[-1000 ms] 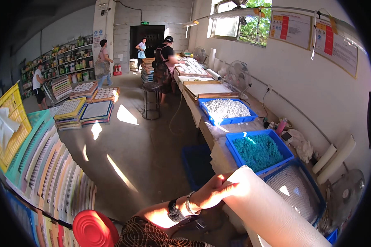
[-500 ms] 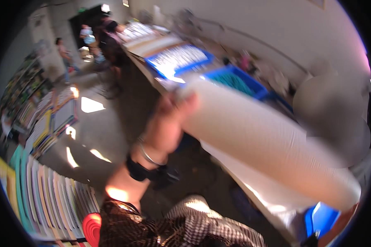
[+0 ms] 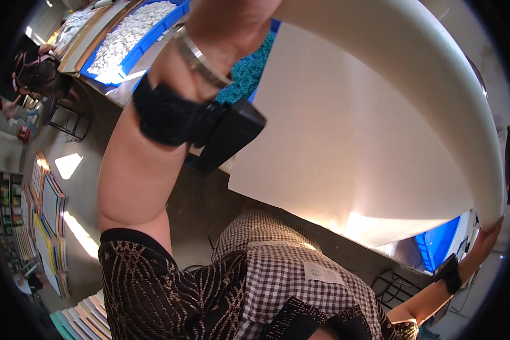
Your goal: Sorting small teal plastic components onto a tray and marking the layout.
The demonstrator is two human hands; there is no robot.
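At the pale-covered desk above grey floor, your left hand and right hand grip a cylindrical cream roll.

I see cream roll, brown-and-white checked apron, black sleeve with gold-brown lines, black wrist strap, silver bracelet, teal granules, white pieces, blue tray.

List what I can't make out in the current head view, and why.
All in the head view:
Left hand: fingers mostly cut off by the top edge.
Right hand: too small at the right rim to tell its finger positions.
Pale roll: partly cut off by the top edge.
Teal material: partly hidden by the pale sheet and left hand.
Label: writing too small.
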